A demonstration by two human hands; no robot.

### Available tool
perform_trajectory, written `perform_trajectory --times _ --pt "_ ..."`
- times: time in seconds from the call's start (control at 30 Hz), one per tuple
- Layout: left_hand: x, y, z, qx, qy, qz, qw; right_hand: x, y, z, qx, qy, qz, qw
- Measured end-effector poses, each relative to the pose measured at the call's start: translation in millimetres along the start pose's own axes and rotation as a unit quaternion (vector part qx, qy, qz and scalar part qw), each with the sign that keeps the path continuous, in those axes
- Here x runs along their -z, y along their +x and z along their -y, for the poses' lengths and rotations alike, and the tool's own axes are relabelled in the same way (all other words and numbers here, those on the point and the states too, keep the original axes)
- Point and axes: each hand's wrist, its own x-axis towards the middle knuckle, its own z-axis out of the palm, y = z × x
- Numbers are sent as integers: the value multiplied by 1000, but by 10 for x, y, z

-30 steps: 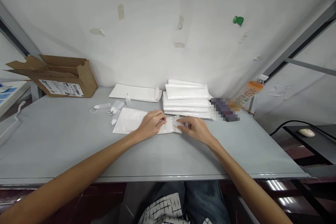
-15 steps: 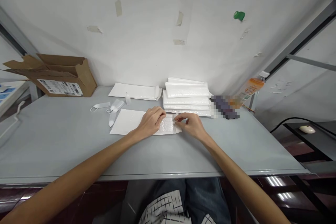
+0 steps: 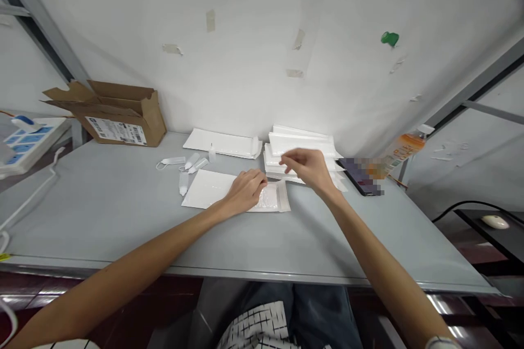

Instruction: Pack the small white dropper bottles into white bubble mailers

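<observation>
A white bubble mailer (image 3: 208, 188) lies flat on the grey table, its flap end to the right. My left hand (image 3: 245, 190) rests on its middle, fingers curled and pressed against it. Beyond the flap, my right hand (image 3: 308, 166) is raised in front of a stack of white mailers (image 3: 301, 144), thumb and forefinger drawn toward each other. Whether a thin piece is between them I cannot make out. Several small white tubes with loops (image 3: 195, 163) lie by the mailer's upper left corner. One small bottle (image 3: 212, 152) stands near them.
Another white mailer (image 3: 221, 143) lies by the wall. An opened cardboard box (image 3: 151, 120) stands at the back left, near a power strip (image 3: 39, 139) and a white cable (image 3: 30, 191). To the right are a phone (image 3: 360, 177) and an orange drink bottle (image 3: 403, 150).
My right hand has left the mailer's flap and risen up and to the right, before the stack. My left hand stays on the mailer. The whole view has shifted slightly.
</observation>
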Motion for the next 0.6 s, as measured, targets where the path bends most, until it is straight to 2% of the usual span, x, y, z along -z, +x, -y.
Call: perform_trajectory --times 0.07,0.13,0.2,0.27,0.37,0.43,0.5,0.6 --pt "52 11 13 -7 6 37 999 -189 356 205 62 -61 70 994" --pt "159 20 39 -17 -1 94 995 -449 720 391 112 -138 160 971" --pt "295 26 81 -24 -26 158 987 -735 1019 541 152 -189 222 944" --pt "421 30 130 -22 -59 215 975 -1007 1208 645 176 -232 259 921" --pt "526 35 191 -17 -98 268 958 -1319 1292 710 185 -298 277 895" --pt "541 37 211 -18 -106 276 955 -1424 1275 698 187 -317 278 887" --pt "532 34 216 -19 -103 274 956 -1418 1250 661 186 -297 276 895" --pt "501 14 210 -17 -98 252 963 -1175 1206 599 170 -196 246 934"
